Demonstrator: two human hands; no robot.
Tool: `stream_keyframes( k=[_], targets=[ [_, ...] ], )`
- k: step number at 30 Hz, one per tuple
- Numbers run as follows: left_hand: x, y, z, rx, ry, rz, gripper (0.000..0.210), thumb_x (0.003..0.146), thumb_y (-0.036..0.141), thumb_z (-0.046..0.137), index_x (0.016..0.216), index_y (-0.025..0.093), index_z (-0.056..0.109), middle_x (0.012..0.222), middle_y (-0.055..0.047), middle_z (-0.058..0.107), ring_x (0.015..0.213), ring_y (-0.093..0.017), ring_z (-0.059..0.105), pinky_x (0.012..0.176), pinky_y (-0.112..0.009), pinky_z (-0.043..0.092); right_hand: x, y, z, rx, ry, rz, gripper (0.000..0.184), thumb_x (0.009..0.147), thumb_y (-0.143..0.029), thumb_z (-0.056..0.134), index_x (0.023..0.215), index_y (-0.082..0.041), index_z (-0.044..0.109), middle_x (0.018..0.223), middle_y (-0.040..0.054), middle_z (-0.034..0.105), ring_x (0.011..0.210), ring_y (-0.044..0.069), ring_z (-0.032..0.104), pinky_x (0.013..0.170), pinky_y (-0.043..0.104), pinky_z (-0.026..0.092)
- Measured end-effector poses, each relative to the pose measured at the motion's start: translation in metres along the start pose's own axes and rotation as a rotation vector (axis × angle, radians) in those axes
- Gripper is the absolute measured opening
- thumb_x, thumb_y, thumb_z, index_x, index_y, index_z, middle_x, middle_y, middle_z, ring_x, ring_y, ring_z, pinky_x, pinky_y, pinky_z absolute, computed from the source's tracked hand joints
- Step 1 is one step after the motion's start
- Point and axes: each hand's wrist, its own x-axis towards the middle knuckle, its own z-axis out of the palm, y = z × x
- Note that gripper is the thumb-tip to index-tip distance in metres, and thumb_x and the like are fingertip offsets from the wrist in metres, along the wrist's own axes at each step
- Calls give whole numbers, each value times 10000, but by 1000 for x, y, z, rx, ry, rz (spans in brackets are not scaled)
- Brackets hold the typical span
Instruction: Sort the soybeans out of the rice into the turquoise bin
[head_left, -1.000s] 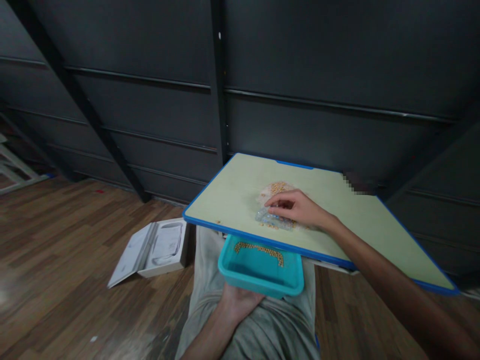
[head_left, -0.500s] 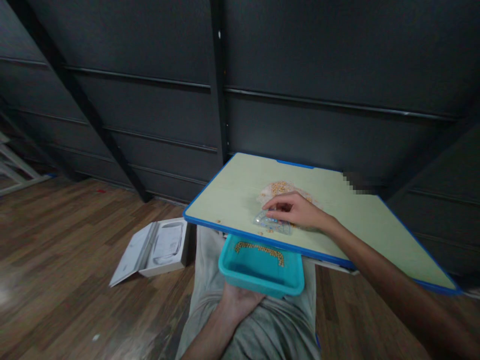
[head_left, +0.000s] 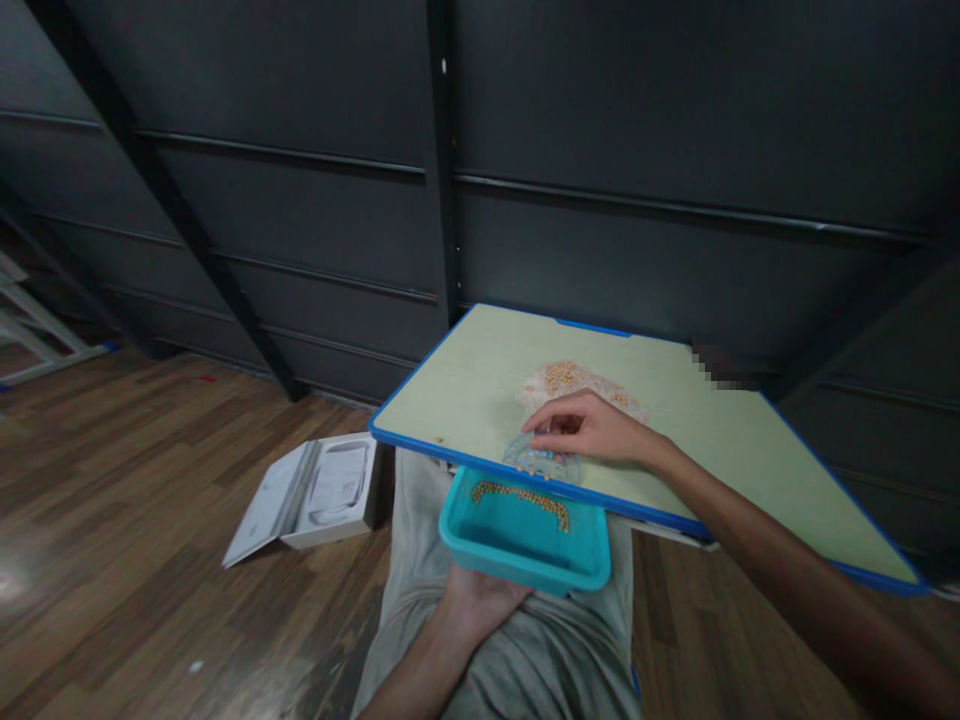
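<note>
A clear, half-round plastic piece (head_left: pixel 559 468) lies on the pale green, blue-edged tabletop (head_left: pixel 465 375), in the pinched fingers of the right hand (head_left: pixel 592 428). Its blue marks are too small to read. Its long axis runs left to right, roughly along the tabletop's near blue edge, just in front of the grip, with a few loose round, yellow-tan beans (head_left: pixel 521 469) beside that edge. Beyond the grip spreads a low, pale pinkish heap (head_left: pixel 589 385) topped with more beans; the pale surface stretches left and farther right. Below the grip, a turquoise rectangular plastic tray (head_left: pixel 521 570) holding beans sits under the edge, borne by the left hand (head_left: pixel 484 598), whose fingers are hidden. Well left, on the wooden floor (head_left: pixel 150 500), lies an open white box (head_left: pixel 337 485), its lid's faint lettering illegible.
</note>
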Motion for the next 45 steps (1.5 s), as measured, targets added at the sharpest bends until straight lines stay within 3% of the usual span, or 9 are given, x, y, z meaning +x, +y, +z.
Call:
stream_keyframes(
  k=[7, 16, 20, 23, 28, 34, 38, 45],
  targets=[
    [-3, 1, 0, -2, -22, 4, 534, 1160, 389, 609, 1669, 367, 768, 1566, -95, 892, 1613, -372, 736, 1448, -658, 462, 0, -1, 0, -20, 6, 1, 304, 1024, -509, 938, 1164, -240, 948, 806, 17, 809, 689, 184, 710, 669, 326, 557],
    [-3, 2, -9, 15, -74, -6, 564, 1183, 347, 498, 1684, 332, 756, 1534, -114, 901, 1579, -356, 763, 1455, -658, 457, 3, 8, -14, -299, 239, -102, 169, 1048, -300, 835, 1135, -204, 944, 881, 37, 834, 740, 176, 660, 721, 317, 505],
    [-3, 2, -10, 28, -75, -6, 489, 1176, 359, 542, 1548, 311, 857, 1444, -130, 939, 1592, -374, 751, 1435, -666, 478, 4, 10, -21, -367, 299, -123, 160, 1044, -241, 816, 1136, -205, 941, 916, 44, 840, 750, 180, 654, 747, 329, 501],
    [-5, 3, -5, 35, -8, -10, 446, 1178, 396, 553, 1400, 291, 925, 1368, -139, 962, 1576, -402, 761, 1398, -680, 523, 5, 11, -22, -378, 333, -146, 159, 1056, -244, 811, 1140, -223, 944, 971, 54, 852, 791, 195, 670, 770, 341, 506],
    [-8, 4, 4, 37, 142, -18, 470, 1174, 436, 530, 1344, 277, 939, 1391, -149, 954, 1566, -426, 769, 1353, -711, 573, 5, 13, -23, -399, 363, -159, 159, 1060, -238, 803, 1131, -239, 945, 1039, 65, 880, 837, 207, 692, 792, 353, 517],
    [-6, 5, 0, 72, 65, -17, 446, 1184, 411, 538, 1367, 303, 929, 1390, -131, 957, 1619, -399, 731, 1391, -694, 535, 4, 13, -26, -398, 385, -164, 164, 1085, -279, 797, 1143, -237, 944, 1118, 84, 908, 852, 214, 716, 791, 358, 529],
    [-4, 5, -6, 93, 29, -17, 413, 1172, 410, 585, 1300, 261, 948, 1378, -134, 959, 1606, -387, 743, 1410, -647, 522, 3, 12, -26, -423, 363, -145, 162, 1071, -266, 805, 1140, -233, 948, 1012, 65, 886, 807, 207, 701, 784, 356, 519],
    [-5, 5, -5, 99, -45, -6, 384, 1155, 427, 630, 1315, 289, 950, 1428, -125, 947, 1650, -382, 704, 1439, -650, 475, 3, 10, -24, -417, 344, -134, 152, 1061, -262, 816, 1119, -232, 953, 930, 46, 860, 771, 197, 683, 768, 343, 514]
  ],
)
